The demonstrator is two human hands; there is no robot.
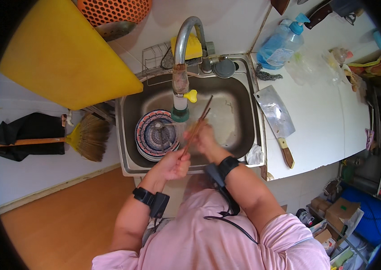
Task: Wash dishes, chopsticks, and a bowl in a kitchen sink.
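Observation:
A thin bundle of brown chopsticks (206,109) slants over the sink's front part, its far tips pointing away from me. My left hand (175,165) is closed around the near end, above the sink's front rim. Farther along, my right hand (204,138) wraps the middle of the bundle; motion smears its fingers somewhat. Left of the chopsticks, a stack of patterned plates or bowls (143,130) with blue and red rims sits in the steel sink (231,114). Just beyond my hands hangs the tap's green-ended spout (180,115).
A yellow board (64,54) juts in at the left, above a broom (89,137). On the white counter (321,130) at the right lie a cleaver (277,112) and a blue soap bottle (280,47). A crumpled white cloth (255,155) rests at the sink's front right corner.

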